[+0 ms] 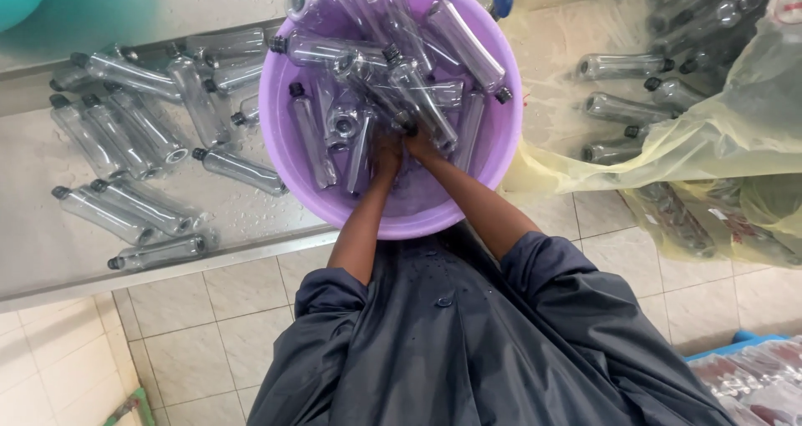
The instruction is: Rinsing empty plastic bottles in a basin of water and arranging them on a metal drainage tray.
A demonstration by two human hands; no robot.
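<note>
Bottles [418, 100] crowding the purple basin [501, 150] hide both hands [401, 146]; their grip cannot be told.

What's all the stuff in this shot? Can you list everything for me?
Basin: one, purple, round, in the middle, with soapy water at the bottom.
Bottles in the basin: many, clear plastic, mostly with black caps, heaped inside.
Bottles on the ledge: over a dozen, clear with black caps, lying on the wet ledge left of the basin.
Ledge: one, pale, wet, along the left.
Plastic bags: yellowish, see-through, on the right, with more clear bottles in them.
Tiled floor: beige, below.
Blue crate: one corner, lower right.
Smock: dark grey, on the person.
Left hand: in the basin among the bottles; grip hidden.
Right hand: beside it; grip hidden.
</note>
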